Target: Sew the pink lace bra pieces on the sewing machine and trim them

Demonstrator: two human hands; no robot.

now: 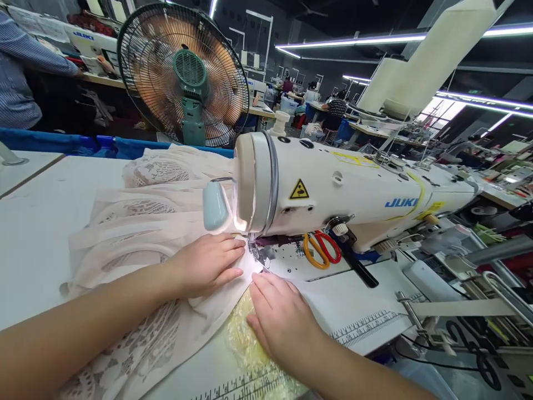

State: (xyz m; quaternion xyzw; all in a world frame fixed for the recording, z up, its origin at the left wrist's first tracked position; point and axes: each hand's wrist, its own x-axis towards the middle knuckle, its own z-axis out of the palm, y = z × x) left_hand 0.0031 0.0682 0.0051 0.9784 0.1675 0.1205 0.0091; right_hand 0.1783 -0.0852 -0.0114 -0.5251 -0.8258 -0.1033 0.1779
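Cloth (125,244), pale and partly lacy, lies on the left half of the frame, gathered in folds. Sits on the white table (37,222), right end at the presser foot (254,250), mid-frame.

Around it: sewing machine (341,189) fills centre to right and overhangs the work spot. Blue-grey guard (215,206) juts out just left of its head. 2 scissor handles, 1 orange (307,250) and 1 red, lie right of the foot, black tool (366,272) beside them. Yellow bundle (239,333) at bottom centre, partly under the right hand (283,316); material unclear. Ruler markings (366,328) lower right. Fan (190,75) upper left, beyond the table; striped sleeve (45,53) of a co-worker at far upper left.

Cloth long axis: roughly top to bottom of frame. Its near edge slants from bottom left up to the foot, narrow tip pointing right.

Left hand (210,264): palm down, flat on the cloth, fingers close together. Right hand: fingertips at the cloth edge, thumb slightly apart; can't tell if it's pinching.
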